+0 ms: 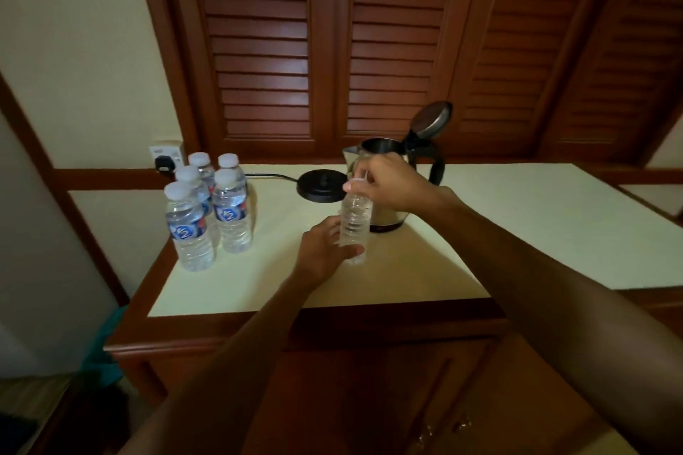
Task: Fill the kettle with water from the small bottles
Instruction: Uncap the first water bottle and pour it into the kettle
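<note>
— Starting at the far left, what do you see?

— A wall socket [166, 155] with a black plug [163, 163] in it, low on the wall behind the counter [517, 225]. Just in front stand five small bottles [209, 210], all upright, white caps on, clustered near the counter's left edge.

— And the cord?

— A black cord [269, 175] runs from the plug along the back of the counter to the round black kettle base [320, 185], which sits bare, with nothing on it.

— Where are the hands?

— The left hand [325, 251] is wrapped round the lower part of a sixth bottle [355, 223], fingers curled about its ribbed body. That bottle stands upright near the middle of the counter, just in front of the kettle. The right hand [391, 183] comes over from the right and pinches the bottle's cap [355, 182] between thumb and fingertips.

— Is the cap off?

— I cannot tell; it sits at the neck, under the fingers.

— And the kettle itself?

— The kettle [391, 210] is steel with a black handle, standing on the counter to the right of its base, not on it. Its lid [432, 120] is flipped up and back, leaving the mouth uncovered. The right hand hides part of its body.

— Behind all this?

— Brown louvred doors [332, 48].
</note>
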